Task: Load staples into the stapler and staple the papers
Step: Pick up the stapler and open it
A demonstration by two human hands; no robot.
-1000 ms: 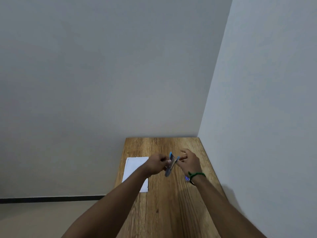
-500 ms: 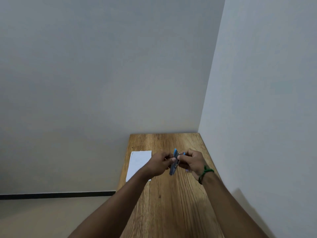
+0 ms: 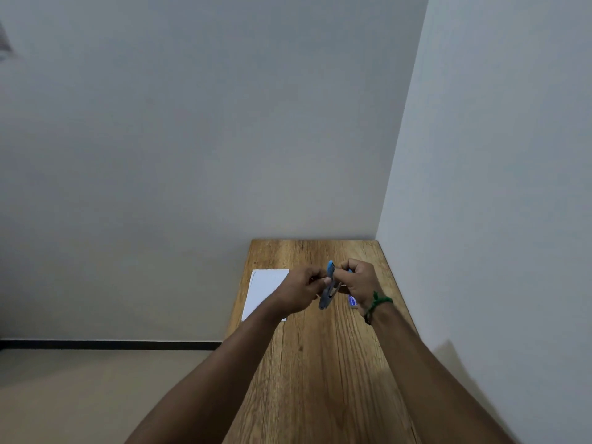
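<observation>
Fingers [image 3: 320,281] of the left hand [image 3: 302,288] curl round the lower body of the stapler [image 3: 329,288] and pinch it, while the right hand [image 3: 358,283] has its fingers [image 3: 347,267] bent in against the blue top end, pinching there too; whether any staples sit between those fingertips is too small to tell. The stapler is held in the air between both hands, tilted with its blue end up and its metal end down, above the middle of the wooden tabletop [image 3: 320,379]. This looks like the loading step, with the stapling not yet begun. To do it well, the left hand should keep the body steady while the right works the top or magazine squarely along its length, without twisting, so nothing jams or spills. A small blue-and-white box [image 3: 352,301], likely the staple supply, lies on the tabletop just under the right wrist, which wears a green band [image 3: 379,303]. The papers [image 3: 264,290] lie flat to the left, near the tabletop's edge, partly behind the left forearm.
</observation>
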